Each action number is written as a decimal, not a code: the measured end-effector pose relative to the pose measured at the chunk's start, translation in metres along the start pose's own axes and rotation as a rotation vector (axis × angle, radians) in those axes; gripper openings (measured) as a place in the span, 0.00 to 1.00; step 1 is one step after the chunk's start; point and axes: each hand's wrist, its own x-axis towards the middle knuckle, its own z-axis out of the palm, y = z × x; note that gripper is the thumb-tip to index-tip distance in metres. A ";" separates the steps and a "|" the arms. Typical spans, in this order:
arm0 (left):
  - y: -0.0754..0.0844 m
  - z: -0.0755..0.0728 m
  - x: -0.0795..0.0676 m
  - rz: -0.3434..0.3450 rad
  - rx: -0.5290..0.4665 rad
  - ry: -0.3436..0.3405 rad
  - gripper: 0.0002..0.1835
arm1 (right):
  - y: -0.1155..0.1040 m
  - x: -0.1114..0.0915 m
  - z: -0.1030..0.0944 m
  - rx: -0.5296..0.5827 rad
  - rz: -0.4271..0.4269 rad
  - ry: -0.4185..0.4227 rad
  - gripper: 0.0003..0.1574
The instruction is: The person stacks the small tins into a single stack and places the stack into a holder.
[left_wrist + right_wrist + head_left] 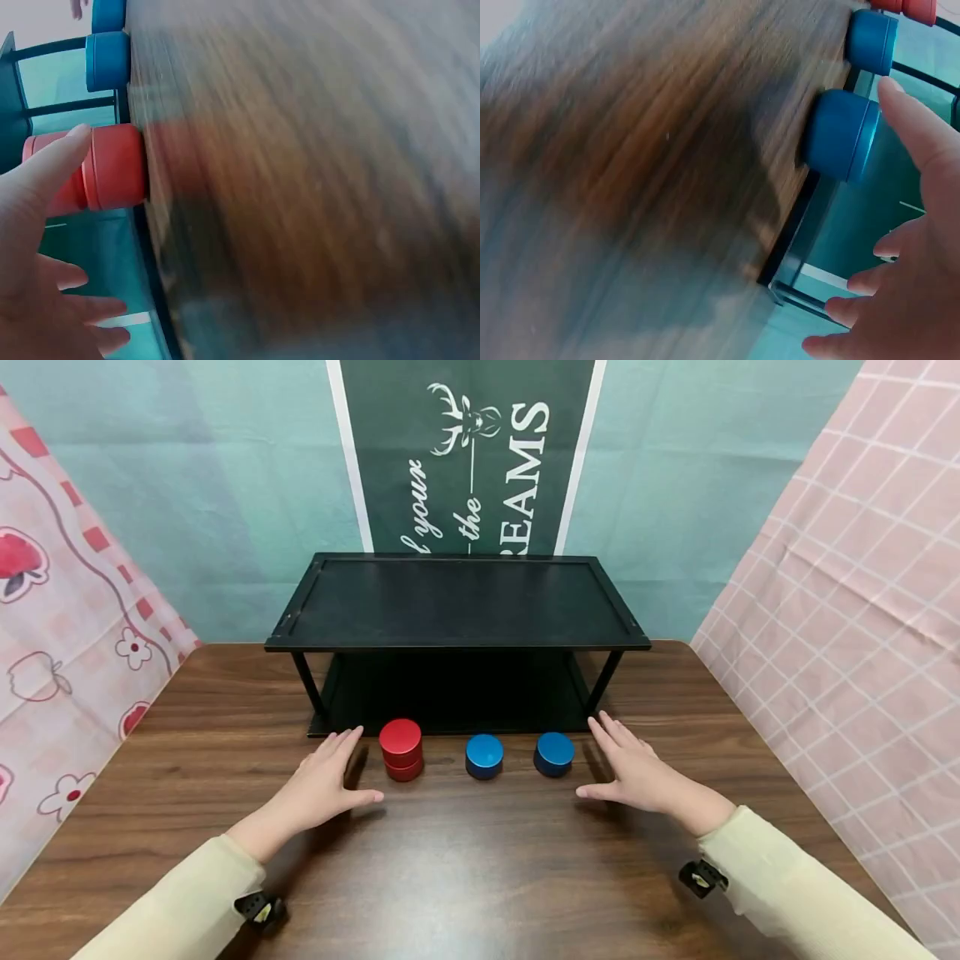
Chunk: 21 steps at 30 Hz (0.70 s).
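Observation:
Two red round tins [401, 749] stand stacked one on the other, just in front of a black two-tier rack [459, 602]. To their right sit a blue round tin [484, 757] and a second blue tin [554, 754], spaced apart on the table. My left hand [318, 782] hovers left of the red stack, thumb and fingers spread, holding nothing. My right hand [637, 770] is held likewise to the right of the second blue tin. In the right wrist view, its thumb [911, 120] appears near that blue tin [841, 135]; whether they touch I cannot tell.
The rack's lower shelf [457, 693] lies behind the tins, between slim black legs. The brown wooden table [480, 868] extends toward me. A teal curtain [675, 485] hangs behind, with patterned pink cloths at both sides.

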 end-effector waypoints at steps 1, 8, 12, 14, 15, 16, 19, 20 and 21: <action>-0.001 0.001 0.002 0.000 -0.053 -0.011 0.53 | 0.001 0.001 0.002 0.046 -0.007 -0.007 0.65; -0.008 0.008 0.010 -0.039 -0.520 -0.102 0.50 | 0.006 0.012 0.014 0.305 0.000 -0.047 0.61; -0.008 0.012 0.015 -0.039 -0.698 -0.109 0.49 | 0.007 0.018 0.018 0.381 0.023 -0.035 0.61; -0.008 0.014 0.017 -0.046 -0.735 -0.112 0.48 | 0.006 0.020 0.019 0.422 0.029 -0.026 0.59; -0.008 0.015 0.018 -0.048 -0.745 -0.112 0.48 | 0.006 0.022 0.020 0.439 0.026 -0.023 0.59; -0.009 0.016 0.019 -0.050 -0.754 -0.113 0.48 | 0.005 0.024 0.021 0.457 0.025 -0.018 0.58; -0.009 0.019 0.023 -0.044 -0.780 -0.120 0.47 | 0.003 0.028 0.024 0.479 0.016 -0.008 0.56; -0.009 0.020 0.024 -0.040 -0.789 -0.121 0.47 | 0.003 0.030 0.025 0.482 0.012 -0.006 0.55; -0.008 0.021 0.025 -0.032 -0.798 -0.123 0.46 | 0.002 0.031 0.026 0.483 0.009 -0.004 0.54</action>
